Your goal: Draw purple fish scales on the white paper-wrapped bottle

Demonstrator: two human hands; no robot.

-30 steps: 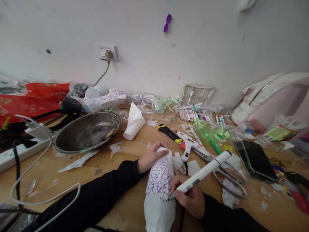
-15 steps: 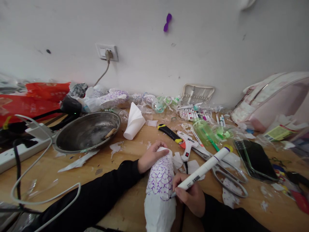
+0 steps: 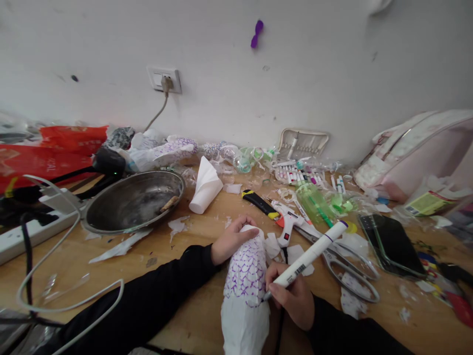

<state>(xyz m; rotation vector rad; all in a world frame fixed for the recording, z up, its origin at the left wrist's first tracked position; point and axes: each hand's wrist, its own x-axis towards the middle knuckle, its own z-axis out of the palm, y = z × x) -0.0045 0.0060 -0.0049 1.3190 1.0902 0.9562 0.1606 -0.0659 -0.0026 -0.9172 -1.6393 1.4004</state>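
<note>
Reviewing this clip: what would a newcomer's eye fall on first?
First, the white form with purple scale-like marks at bottom centre, the left hand on its far end and the right hand holding a marker at its side. Then the metal bowl at left and the bright red bag at far left.

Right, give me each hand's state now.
Left hand: closed on the far end of the white purple-patterned form.
Right hand: closed, holding the white marker.

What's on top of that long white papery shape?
The papery shape carries purple scale-like lines, with the left hand on its far end. The right hand holds a white marker at one edge. Anything beneath the left hand is hidden.
</note>
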